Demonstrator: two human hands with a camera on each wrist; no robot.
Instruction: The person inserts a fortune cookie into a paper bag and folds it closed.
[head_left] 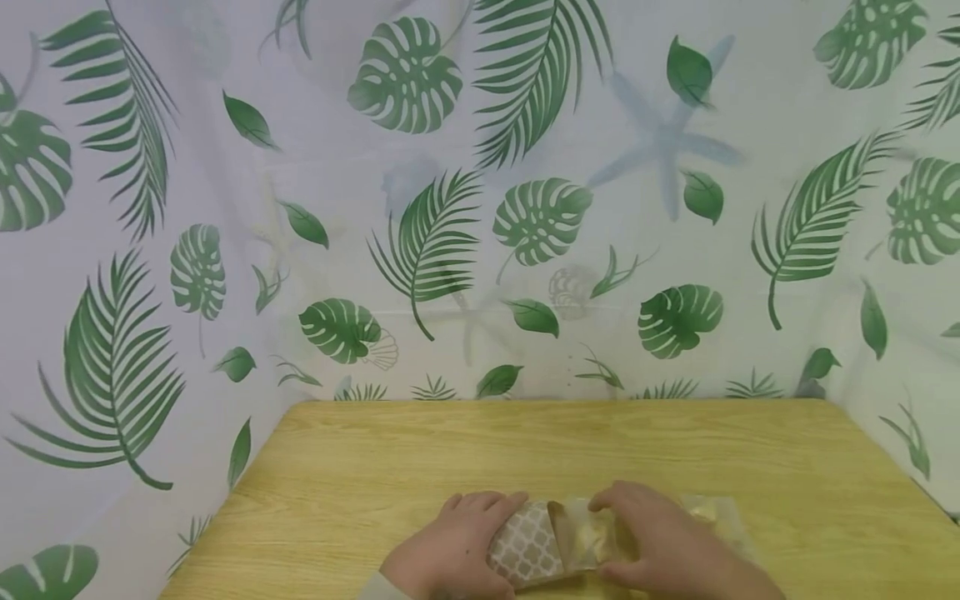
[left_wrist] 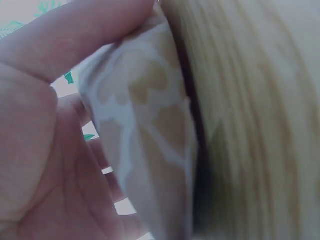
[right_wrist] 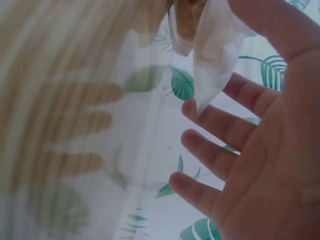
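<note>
My left hand [head_left: 457, 546] grips a small box [head_left: 527, 546] with a tan and white lattice print, low in the head view. Its thumb lies along the near side and its fingers are round the back. In the left wrist view the printed side [left_wrist: 145, 125] slants close beside the wood. The box's right end is open and shows brown inside. There, my right hand [head_left: 667, 542] holds a translucent packet [head_left: 592, 533] with pale yellow contents between thumb and fingers. The right wrist view shows the thin whitish wrapper [right_wrist: 215, 55] between thumb and fingers, the other fingers spread.
Another clear packet [head_left: 723, 517] with yellowish contents lies behind and right of my right hand, partly hidden by it. The wooden table [head_left: 555, 442] reaches back to a white curtain [head_left: 450, 250] printed with green leaves, which also hangs at both sides.
</note>
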